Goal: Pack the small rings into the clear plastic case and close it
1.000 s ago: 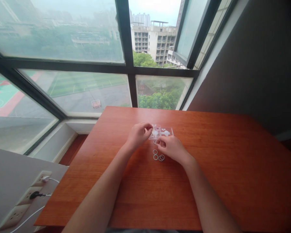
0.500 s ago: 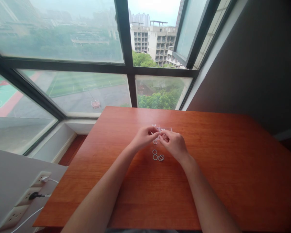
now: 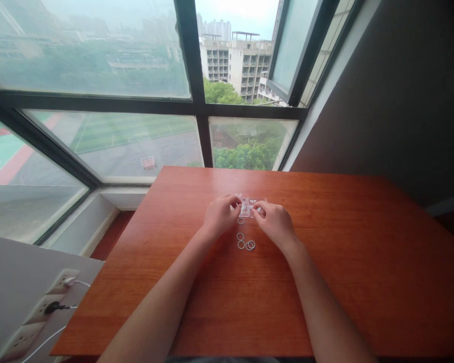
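Note:
A small clear plastic box (image 3: 244, 208) lies on the table between my hands, with ring shapes showing in its left part. My left hand (image 3: 220, 216) is at its left side, thumb and fingertips pinched together. On the other side, my right hand (image 3: 275, 221) has its fingertips pinched close to the box. What either pinch holds, if anything, is too small to make out. A pale ring (image 3: 241, 221) lies just in front of the box. Nearer to me are several more rings, among them a single ring (image 3: 240, 236) and an overlapping pair (image 3: 250, 245).
The reddish-brown wooden table (image 3: 234, 302) runs up to the window frame (image 3: 202, 108). On the left wall, power sockets (image 3: 41, 307) hold plugs with cables. A grey wall (image 3: 382, 101) rises at the right.
My hands have moved apart from where their fingertips met over the box. More of the box and its rings now shows between them. The loose rings lie as before.

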The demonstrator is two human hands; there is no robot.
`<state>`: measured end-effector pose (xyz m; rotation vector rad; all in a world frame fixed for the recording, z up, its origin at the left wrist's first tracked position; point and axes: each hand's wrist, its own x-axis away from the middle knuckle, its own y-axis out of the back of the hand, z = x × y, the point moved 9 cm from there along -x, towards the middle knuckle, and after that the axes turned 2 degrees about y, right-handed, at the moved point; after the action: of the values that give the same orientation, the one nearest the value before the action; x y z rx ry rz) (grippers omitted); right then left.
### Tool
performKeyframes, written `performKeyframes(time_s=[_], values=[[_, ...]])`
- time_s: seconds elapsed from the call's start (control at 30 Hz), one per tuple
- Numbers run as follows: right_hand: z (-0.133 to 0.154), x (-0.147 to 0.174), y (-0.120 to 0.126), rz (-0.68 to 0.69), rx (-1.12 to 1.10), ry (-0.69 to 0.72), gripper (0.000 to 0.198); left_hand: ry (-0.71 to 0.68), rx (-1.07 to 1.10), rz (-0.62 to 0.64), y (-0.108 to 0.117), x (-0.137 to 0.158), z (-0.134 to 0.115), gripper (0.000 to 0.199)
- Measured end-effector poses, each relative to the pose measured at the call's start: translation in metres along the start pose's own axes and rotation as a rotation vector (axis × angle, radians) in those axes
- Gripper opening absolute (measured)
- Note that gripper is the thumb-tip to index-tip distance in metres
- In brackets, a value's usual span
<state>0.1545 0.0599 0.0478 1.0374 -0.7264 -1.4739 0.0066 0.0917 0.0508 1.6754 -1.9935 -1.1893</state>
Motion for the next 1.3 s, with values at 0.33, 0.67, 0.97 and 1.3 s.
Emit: performKeyframes(time_s=[0.33, 0.67, 0.97, 1.3], values=[[0.025, 0.010, -0.022, 0.273, -0.046, 0.168, 0.019, 0.007, -0.034, -0.061, 0.020, -0.005, 0.013, 0.012], [0.012, 0.015, -0.029, 0.412, -0.077, 0.131, 0.015, -0.010, -0.032, -0.045, 0.020, -0.005, 0.009, 0.012], [0.005, 0.010, -0.023, 0.333, 0.065, 0.048, 0.010, -0.041, -0.009, -0.010, 0.014, -0.004, 0.007, 0.013], [0.006, 0.007, -0.025, 0.282, 0.090, 0.035, 0.012, -0.039, 0.019, 0.022, 0.011, -0.003, 0.004, 0.012]])
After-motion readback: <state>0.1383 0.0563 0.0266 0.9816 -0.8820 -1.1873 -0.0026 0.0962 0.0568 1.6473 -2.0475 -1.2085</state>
